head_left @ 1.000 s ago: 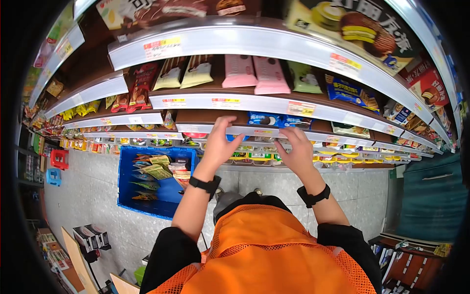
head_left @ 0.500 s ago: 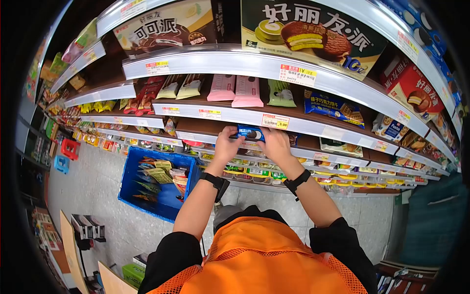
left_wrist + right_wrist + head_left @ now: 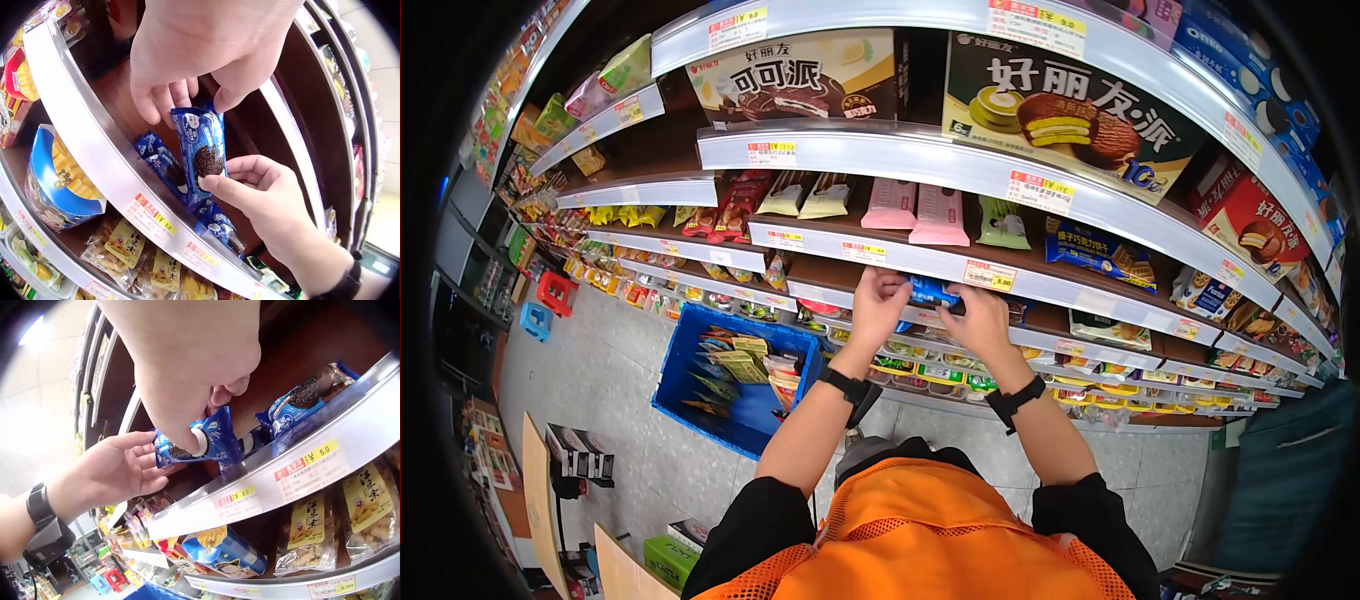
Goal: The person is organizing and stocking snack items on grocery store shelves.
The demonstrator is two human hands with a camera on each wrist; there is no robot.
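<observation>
Both hands hold one blue cookie pack (image 3: pixel 203 150) with a dark sandwich cookie on its wrapper, just over a shelf's front edge. The left hand (image 3: pixel 878 305) pinches one end, its thumb against the wrapper and several fingers reaching behind. At the other end, the right hand (image 3: pixel 982 320) pinches the pack with its thumb across the printed face, as the left wrist view shows. More blue cookie packs (image 3: pixel 306 397) lie on the same shelf beneath and beside the held one. The hands partly cover the held pack in the head view.
A shelf lip with price tags (image 3: pixel 990 275) runs close above the hands. Pink packs (image 3: pixel 938 215) and a green pack (image 3: pixel 1003 222) lie on the shelf above. Below left, a blue crate (image 3: pixel 675 385) on the floor holds several snack bags. Bagged snacks (image 3: pixel 306 528) fill the shelf underneath.
One second ago the hands were apart at the shelf, holding nothing. By half a second ago both had the blue cookie pack; now it is still between them, turned somewhat.
</observation>
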